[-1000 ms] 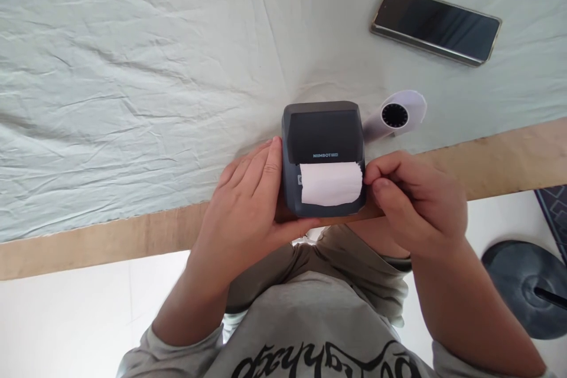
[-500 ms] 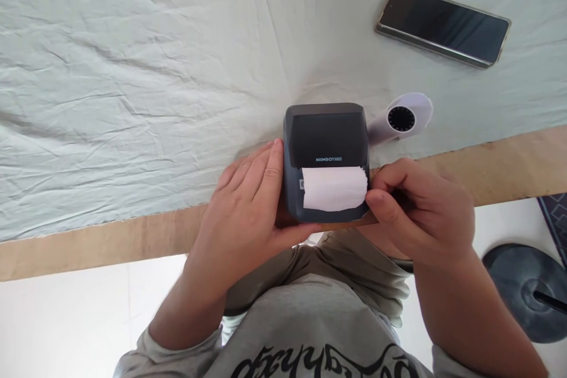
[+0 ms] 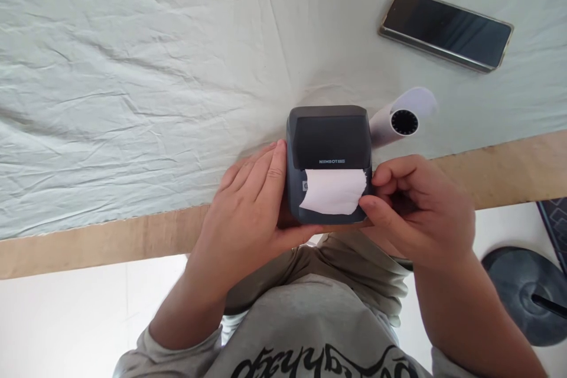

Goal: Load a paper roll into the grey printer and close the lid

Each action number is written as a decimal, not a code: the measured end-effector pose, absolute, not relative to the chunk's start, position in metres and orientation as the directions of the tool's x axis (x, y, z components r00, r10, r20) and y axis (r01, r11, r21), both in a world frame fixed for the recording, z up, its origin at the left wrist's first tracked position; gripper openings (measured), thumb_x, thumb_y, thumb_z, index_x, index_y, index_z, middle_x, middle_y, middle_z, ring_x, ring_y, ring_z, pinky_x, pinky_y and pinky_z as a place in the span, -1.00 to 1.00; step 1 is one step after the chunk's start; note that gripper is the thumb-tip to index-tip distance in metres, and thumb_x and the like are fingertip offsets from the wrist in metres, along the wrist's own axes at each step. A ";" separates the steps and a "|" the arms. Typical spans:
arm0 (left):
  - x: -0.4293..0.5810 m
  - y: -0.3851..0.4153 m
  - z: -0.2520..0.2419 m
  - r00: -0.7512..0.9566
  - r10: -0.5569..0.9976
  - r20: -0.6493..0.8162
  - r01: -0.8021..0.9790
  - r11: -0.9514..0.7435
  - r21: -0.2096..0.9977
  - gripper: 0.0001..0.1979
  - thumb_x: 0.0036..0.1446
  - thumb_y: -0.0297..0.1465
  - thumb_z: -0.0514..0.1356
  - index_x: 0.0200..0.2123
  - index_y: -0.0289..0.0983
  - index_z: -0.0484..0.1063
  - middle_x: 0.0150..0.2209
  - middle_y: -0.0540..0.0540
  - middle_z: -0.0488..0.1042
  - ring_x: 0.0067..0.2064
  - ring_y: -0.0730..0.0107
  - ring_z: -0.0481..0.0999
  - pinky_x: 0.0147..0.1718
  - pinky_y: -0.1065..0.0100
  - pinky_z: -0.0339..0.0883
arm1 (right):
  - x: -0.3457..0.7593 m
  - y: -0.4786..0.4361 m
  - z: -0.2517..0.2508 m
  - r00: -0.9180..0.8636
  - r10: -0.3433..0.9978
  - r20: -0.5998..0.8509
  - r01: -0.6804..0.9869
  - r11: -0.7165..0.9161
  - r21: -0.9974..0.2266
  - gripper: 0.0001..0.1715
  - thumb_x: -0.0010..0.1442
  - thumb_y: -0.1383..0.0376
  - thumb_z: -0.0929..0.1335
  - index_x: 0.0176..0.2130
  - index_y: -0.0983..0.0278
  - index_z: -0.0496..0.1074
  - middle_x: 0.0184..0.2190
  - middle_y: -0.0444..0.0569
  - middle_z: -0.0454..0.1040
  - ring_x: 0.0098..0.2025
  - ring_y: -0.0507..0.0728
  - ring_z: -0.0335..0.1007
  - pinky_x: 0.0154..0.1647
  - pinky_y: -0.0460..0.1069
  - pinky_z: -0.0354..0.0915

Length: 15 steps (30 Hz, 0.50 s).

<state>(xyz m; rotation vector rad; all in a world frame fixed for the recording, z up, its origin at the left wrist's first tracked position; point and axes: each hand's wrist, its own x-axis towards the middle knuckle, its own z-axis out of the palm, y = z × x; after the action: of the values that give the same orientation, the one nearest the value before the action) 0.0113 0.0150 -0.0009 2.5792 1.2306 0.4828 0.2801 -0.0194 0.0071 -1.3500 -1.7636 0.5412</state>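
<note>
A dark label printer (image 3: 332, 136) marked NIIMBOT stands at the table's front edge. White paper (image 3: 335, 191) comes out of its slot and lies over its lower front, with a ragged right edge. My left hand (image 3: 248, 195) is wrapped round the printer's left side, fingers along its wall and thumb below its front. My right hand (image 3: 416, 207) is at the printer's lower right corner, fingers curled, with the thumb tip touching the paper's right edge. Whether the paper is pinched is hard to see.
A white paper roll (image 3: 392, 124) with a black core lies right of the printer. Farther back is a phone (image 3: 447, 29). A pale cloth (image 3: 177, 71) covers the table, its wooden edge (image 3: 110, 245) bare. A black round base (image 3: 522, 295) stands at the lower right.
My right thumb has moved slightly left against the paper, whose lower end has shifted left and now looks skewed. The printer, roll and phone appear slightly farther right and lower in view.
</note>
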 end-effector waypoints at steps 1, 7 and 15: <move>0.011 0.015 -0.001 0.591 0.785 0.186 0.704 -0.614 0.357 0.13 0.52 0.33 0.22 0.73 -0.37 0.04 0.55 -0.55 0.50 0.54 -0.40 0.56 0.45 -0.18 0.50 | 0.280 -0.020 0.006 -0.081 0.932 0.353 0.578 0.333 -0.745 -0.81 0.44 0.32 0.53 -0.11 0.20 0.44 -0.51 -0.30 0.42 -0.53 -0.13 0.31 -0.52 -0.23 0.21; 0.012 0.016 0.000 0.600 0.779 0.181 0.704 -0.622 0.344 0.07 0.57 0.33 0.11 0.71 -0.37 0.04 0.52 -0.55 0.53 0.52 -0.37 0.59 0.42 -0.20 0.54 | 0.282 -0.026 -0.003 -0.055 0.933 0.356 0.570 0.322 -0.756 -0.88 0.45 0.30 0.52 -0.07 0.20 0.51 -0.50 -0.27 0.42 -0.53 -0.13 0.30 -0.54 -0.22 0.19; 0.014 0.016 0.001 0.596 0.780 0.190 0.712 -0.623 0.325 0.05 0.60 0.34 0.02 0.71 -0.38 0.03 0.51 -0.56 0.54 0.52 -0.38 0.61 0.39 -0.25 0.56 | 0.286 -0.028 -0.001 0.053 0.945 0.323 0.551 0.242 -0.799 -0.81 0.49 0.39 0.44 -0.07 0.17 0.70 -0.55 -0.25 0.43 -0.59 -0.13 0.22 -0.57 -0.20 0.14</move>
<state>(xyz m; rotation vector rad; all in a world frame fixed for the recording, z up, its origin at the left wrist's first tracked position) 0.0143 0.0156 0.0014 2.6085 1.2376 0.4668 0.2856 -0.0280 -0.0005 -1.4233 -1.6152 0.5505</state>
